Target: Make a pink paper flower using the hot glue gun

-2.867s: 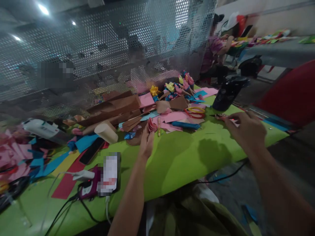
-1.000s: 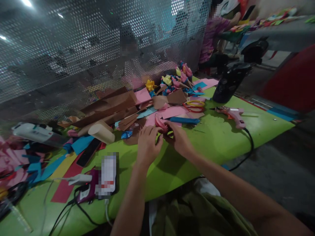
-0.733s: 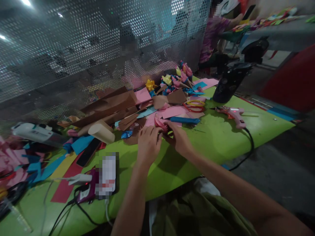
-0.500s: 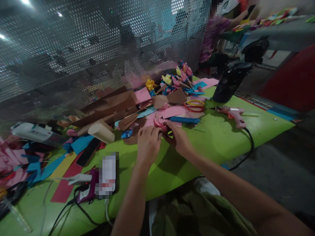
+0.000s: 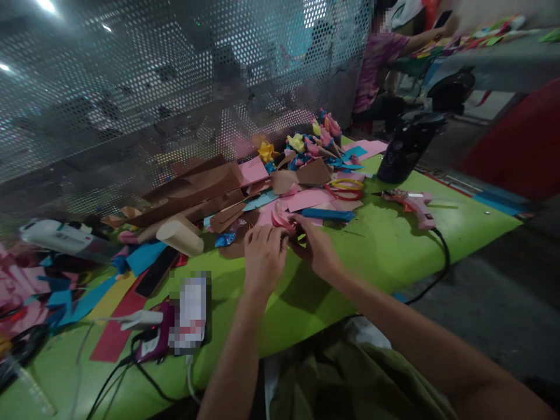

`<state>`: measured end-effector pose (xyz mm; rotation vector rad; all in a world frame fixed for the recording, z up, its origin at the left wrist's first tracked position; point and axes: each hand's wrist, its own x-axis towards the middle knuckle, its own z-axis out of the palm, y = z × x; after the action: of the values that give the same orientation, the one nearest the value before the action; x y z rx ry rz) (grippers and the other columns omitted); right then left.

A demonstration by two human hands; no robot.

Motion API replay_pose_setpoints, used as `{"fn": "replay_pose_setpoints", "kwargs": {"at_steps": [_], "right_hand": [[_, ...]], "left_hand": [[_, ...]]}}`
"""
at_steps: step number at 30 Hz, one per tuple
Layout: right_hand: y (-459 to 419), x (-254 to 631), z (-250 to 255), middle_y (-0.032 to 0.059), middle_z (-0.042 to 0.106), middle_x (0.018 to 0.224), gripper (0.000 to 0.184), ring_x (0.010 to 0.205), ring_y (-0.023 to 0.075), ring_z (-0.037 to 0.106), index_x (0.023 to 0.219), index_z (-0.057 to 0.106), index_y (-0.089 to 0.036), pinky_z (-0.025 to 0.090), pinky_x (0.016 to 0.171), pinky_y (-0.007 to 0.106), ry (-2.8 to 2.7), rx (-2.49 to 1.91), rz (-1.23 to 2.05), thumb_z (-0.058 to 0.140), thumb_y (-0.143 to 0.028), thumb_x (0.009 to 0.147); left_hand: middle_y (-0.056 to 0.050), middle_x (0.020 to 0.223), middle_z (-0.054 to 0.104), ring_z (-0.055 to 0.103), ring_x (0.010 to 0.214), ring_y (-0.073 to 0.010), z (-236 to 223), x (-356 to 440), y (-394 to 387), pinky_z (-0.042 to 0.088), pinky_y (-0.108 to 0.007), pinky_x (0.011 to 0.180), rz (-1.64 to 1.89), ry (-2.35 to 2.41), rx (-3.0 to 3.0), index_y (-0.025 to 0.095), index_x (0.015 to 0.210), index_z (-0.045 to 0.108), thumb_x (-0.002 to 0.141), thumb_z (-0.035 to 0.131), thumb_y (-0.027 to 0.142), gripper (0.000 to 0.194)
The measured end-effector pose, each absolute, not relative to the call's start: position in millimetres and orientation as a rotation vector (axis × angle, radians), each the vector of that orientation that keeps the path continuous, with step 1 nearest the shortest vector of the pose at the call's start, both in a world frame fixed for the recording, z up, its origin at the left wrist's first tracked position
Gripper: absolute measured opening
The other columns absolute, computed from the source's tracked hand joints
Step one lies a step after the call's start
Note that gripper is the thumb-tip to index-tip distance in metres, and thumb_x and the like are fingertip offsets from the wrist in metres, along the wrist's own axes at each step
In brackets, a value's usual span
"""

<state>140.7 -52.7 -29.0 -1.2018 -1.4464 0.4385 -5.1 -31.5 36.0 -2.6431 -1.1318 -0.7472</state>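
Both my hands meet over the green table (image 5: 385, 245), just in front of a heap of cut paper. My left hand (image 5: 263, 256) and my right hand (image 5: 315, 246) pinch a small rolled pink paper flower (image 5: 282, 221) between their fingertips. The flower sits just above the table surface, partly hidden by my fingers. A pink glue gun (image 5: 413, 204) lies on the table to the right, out of my hands, its black cord running over the table edge.
Brown paper strips (image 5: 196, 189), pink sheets, red-handled scissors (image 5: 347, 188), a blue cutter (image 5: 328, 214) and finished paper flowers (image 5: 321, 143) lie behind my hands. A black bottle (image 5: 405, 149) stands at right. A phone (image 5: 190, 309), cables and a cream roll (image 5: 179, 236) lie left. Another person sits beyond.
2.9 s ago my right hand was out by the glue gun; it has come back to the flower. Over the last second both hands stay on it, fingers shifting slightly.
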Motion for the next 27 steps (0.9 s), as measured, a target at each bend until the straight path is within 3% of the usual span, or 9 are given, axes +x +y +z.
{"fn": "replay_pose_setpoints", "kwargs": {"at_steps": [4,10,27], "right_hand": [[-54.9,140.5,-27.1,0.0030,0.068,0.090,0.037,0.070,0.0170,0.062,0.116,0.050,-0.024,0.050,0.062,0.029,-1.401,-1.206,0.500,0.059,-0.023,0.080],[-55.6,141.8,-27.1,0.0028,0.066,0.089,0.025,0.070,0.0173,0.060,0.106,0.049,-0.024,0.048,0.063,0.029,-1.433,-1.215,0.493,0.057,-0.024,0.082],[-58.4,140.3,-22.9,0.0018,0.062,0.083,0.020,0.067,0.0168,0.054,0.103,0.050,-0.024,0.043,0.061,0.029,-1.460,-1.265,0.428,0.054,-0.025,0.083]], "left_hand": [[-0.005,0.093,0.067,0.057,0.093,-0.0227,36.5,-5.1,-32.1,0.037,-0.038,0.089,-0.763,-1.148,-2.651,0.020,0.100,0.062,0.098,0.049,0.024,0.014],[-0.005,0.092,0.067,0.058,0.093,-0.0230,35.4,-4.1,-32.4,0.037,-0.038,0.088,-0.789,-1.166,-2.662,0.021,0.098,0.062,0.096,0.051,0.023,0.011],[-0.005,0.091,0.067,0.057,0.091,-0.0229,35.3,-1.7,-35.0,0.036,-0.038,0.088,-0.773,-1.165,-2.641,0.021,0.096,0.062,0.096,0.052,0.023,0.010]]}}
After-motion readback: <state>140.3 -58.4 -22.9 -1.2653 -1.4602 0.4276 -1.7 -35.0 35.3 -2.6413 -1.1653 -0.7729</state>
